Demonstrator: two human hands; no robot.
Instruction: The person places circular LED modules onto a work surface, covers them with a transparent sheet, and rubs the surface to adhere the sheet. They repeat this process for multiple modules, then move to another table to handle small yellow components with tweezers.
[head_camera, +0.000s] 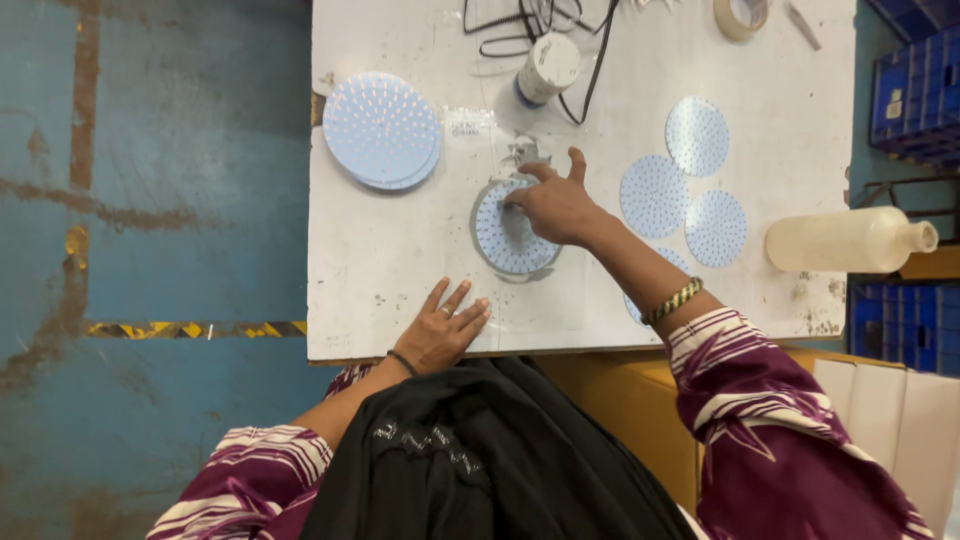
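While the left hand (445, 325) is laid flat and open on the desk (400, 260) edge, holding nothing, seemingly as a brace, a round dotted disc (505, 240) seated in a grey ring at the desk's middle is pressed by the right hand's (555, 205) fingertips, thumb raised; a stack of discs (382, 130) is kept near, left of it

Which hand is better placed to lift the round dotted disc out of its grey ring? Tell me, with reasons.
Probably the right hand: its fingers already press on the dotted disc inside the grey ring. The left hand lies flat near the table edge, apart from the disc.
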